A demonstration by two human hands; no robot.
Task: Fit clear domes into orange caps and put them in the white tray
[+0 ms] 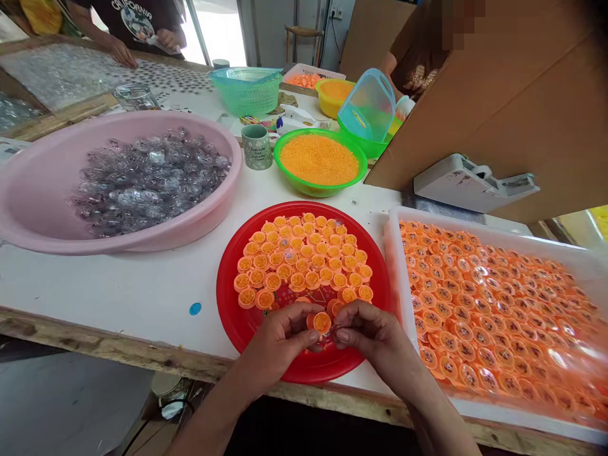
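Note:
A small orange plastic cup [322, 323] with orange filling is held between the thumb and fingers of my left hand [281, 337], above the near part of a round red tray [304, 370]. Close to the cup's right side, my right hand [373, 330] is closed in a pinch; whatever lies between its fingertips is too small to make out. Rows of similar filled orange cups [297, 280] cover the far and middle parts of the tray. Right of it stands a white bin [398, 253] full of orange pieces [475, 304] with printed round faces.
A pink tub [28, 183] holds clear plastic pieces [156, 183]. Behind the tray are a mug [257, 149], a green bowl [318, 190] of orange granules and a green basket [247, 95]. A cardboard sheet [513, 95] and tape dispenser [470, 183] stand right. Two people work across the table.

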